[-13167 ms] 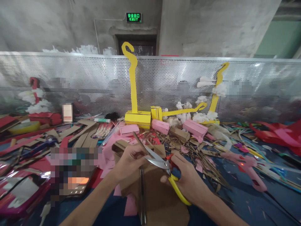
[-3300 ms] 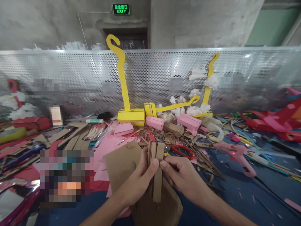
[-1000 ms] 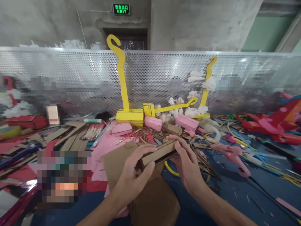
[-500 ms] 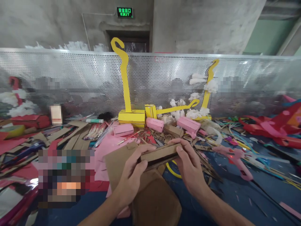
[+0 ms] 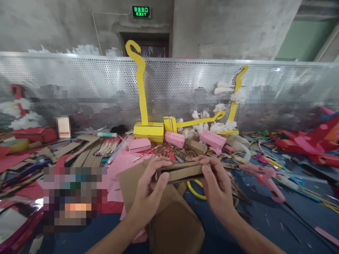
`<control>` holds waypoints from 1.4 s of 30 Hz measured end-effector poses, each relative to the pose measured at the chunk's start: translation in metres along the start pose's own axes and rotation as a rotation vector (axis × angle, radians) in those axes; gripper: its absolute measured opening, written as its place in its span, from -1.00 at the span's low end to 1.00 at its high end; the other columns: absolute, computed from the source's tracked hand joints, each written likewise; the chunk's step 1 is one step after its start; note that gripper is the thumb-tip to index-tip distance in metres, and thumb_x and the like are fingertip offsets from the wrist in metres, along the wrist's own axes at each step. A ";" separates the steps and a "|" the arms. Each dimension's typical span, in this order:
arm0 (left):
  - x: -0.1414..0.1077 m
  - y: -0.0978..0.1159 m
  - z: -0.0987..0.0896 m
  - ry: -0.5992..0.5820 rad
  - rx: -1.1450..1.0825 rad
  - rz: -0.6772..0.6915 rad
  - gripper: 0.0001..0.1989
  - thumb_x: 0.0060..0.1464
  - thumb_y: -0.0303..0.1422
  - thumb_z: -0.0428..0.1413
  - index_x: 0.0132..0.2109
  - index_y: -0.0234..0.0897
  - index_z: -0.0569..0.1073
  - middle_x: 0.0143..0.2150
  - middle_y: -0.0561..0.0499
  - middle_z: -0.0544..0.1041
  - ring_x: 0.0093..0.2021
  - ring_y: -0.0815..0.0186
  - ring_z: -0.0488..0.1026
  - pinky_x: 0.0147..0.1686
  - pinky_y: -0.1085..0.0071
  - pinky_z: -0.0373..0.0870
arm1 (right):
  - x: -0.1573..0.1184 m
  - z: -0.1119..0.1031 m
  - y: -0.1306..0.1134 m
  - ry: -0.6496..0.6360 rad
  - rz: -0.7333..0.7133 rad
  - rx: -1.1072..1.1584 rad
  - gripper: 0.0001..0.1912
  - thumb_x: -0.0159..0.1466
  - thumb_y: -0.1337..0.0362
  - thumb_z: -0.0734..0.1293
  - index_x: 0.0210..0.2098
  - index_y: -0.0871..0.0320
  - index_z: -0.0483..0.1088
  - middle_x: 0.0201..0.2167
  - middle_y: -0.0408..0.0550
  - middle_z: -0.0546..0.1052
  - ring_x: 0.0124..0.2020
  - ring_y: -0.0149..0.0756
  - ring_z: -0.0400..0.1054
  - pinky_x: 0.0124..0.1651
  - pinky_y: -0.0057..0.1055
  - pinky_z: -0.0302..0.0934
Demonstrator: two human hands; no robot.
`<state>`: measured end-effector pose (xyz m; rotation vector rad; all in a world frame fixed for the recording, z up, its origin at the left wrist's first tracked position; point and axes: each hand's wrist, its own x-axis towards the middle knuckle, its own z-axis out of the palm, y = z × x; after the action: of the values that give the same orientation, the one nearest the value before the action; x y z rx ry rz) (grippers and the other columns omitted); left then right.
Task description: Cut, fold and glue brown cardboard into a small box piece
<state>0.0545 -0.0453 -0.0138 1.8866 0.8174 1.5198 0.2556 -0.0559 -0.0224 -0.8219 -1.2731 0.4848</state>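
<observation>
A folded brown cardboard piece (image 5: 185, 173), long and box-like, is held level above the middle of the table. My left hand (image 5: 152, 190) grips its left end, thumb on the near side and fingers over the top. Around the right end my right hand (image 5: 218, 187) is closed in the same way. Below the hands lies a larger brown cardboard sheet (image 5: 176, 225). A yellow ring (image 5: 196, 192) shows partly behind it. The pink glue gun (image 5: 267, 178) rests to the right, with a red light on it.
Yellow hooked stands (image 5: 141, 95) rise at the back before a perforated metal screen (image 5: 106, 81). Pink boxes (image 5: 139, 145), a brown cardboard roll (image 5: 196, 146) and scraps lie in front of them. Red paper strips (image 5: 296, 148) are at right; cardboard strips and pens cover the left.
The cardboard piece has turned in my hands, so it lies more level and shows a different side. Both thumbs have shifted on its near edge.
</observation>
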 end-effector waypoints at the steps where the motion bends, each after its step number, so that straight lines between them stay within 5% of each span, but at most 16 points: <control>1: 0.000 0.000 0.001 -0.017 0.001 0.008 -0.79 0.38 -0.31 -0.01 0.05 -0.17 0.46 0.12 -0.08 0.49 0.26 0.18 0.32 0.33 0.20 0.11 | 0.000 0.000 0.000 0.004 -0.009 -0.001 -0.89 0.46 0.19 0.22 -0.13 0.01 0.37 -0.04 -0.02 0.47 0.04 -0.14 0.35 0.14 -0.22 0.18; 8: -0.003 -0.002 0.004 -0.116 -0.052 0.074 -0.73 0.31 -0.30 0.09 0.13 -0.16 0.37 0.16 -0.13 0.42 0.28 0.10 0.29 0.29 0.17 0.19 | -0.003 0.001 0.000 -0.002 0.007 -0.004 -0.89 0.48 0.18 0.18 -0.14 0.00 0.32 0.00 -0.03 0.45 0.08 -0.14 0.32 0.17 -0.17 0.14; 14: -0.004 -0.002 0.001 -0.088 -0.002 -0.072 -0.75 0.38 -0.26 -0.01 0.14 -0.14 0.36 0.13 -0.08 0.44 0.22 0.18 0.33 0.25 0.25 0.22 | -0.004 0.002 -0.004 -0.022 -0.009 -0.018 -0.90 0.48 0.21 0.18 -0.13 0.00 0.31 -0.02 -0.05 0.45 0.04 -0.19 0.31 0.15 -0.23 0.13; 21: 0.000 -0.003 0.004 -0.057 0.026 -0.288 -0.60 0.40 -0.10 -0.10 0.26 -0.06 0.32 0.39 -0.02 0.26 0.46 0.15 0.02 0.45 0.10 -0.19 | -0.006 0.003 -0.006 -0.020 0.025 -0.049 -0.92 0.47 0.17 0.18 -0.11 -0.03 0.28 0.00 -0.04 0.43 0.06 -0.15 0.32 0.18 -0.13 0.16; 24: 0.000 -0.002 0.003 -0.093 -0.004 -0.368 -0.54 0.38 -0.04 -0.10 0.32 -0.02 0.27 0.37 0.00 0.30 0.42 0.14 0.12 0.44 0.12 -0.10 | -0.007 0.004 -0.006 -0.035 0.031 -0.059 -0.91 0.47 0.15 0.17 -0.12 -0.02 0.27 0.01 -0.02 0.43 0.08 -0.12 0.32 0.20 -0.09 0.16; 30: 0.000 -0.001 -0.002 -0.059 -0.028 -0.303 -0.58 0.39 -0.08 -0.10 0.26 -0.07 0.36 0.33 0.00 0.36 0.38 0.16 0.19 0.39 0.23 0.02 | -0.006 0.000 -0.002 -0.104 0.028 -0.129 -0.78 0.49 0.19 0.14 0.07 -0.01 0.31 0.08 0.01 0.42 0.18 -0.13 0.27 0.28 -0.11 0.09; 42: 0.002 -0.010 -0.002 0.019 -0.022 -0.254 -0.68 0.39 -0.14 -0.04 0.14 -0.08 0.46 0.23 0.06 0.47 0.29 0.23 0.31 0.26 0.38 0.21 | 0.003 -0.009 -0.001 -0.276 -0.525 -0.587 -0.69 0.31 0.44 0.36 0.01 0.01 0.40 0.12 0.08 0.40 0.17 -0.06 0.31 0.22 -0.06 0.25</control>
<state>0.0518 -0.0371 -0.0193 1.6825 1.0027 1.3850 0.2653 -0.0567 -0.0203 -0.8702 -1.8569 -0.2240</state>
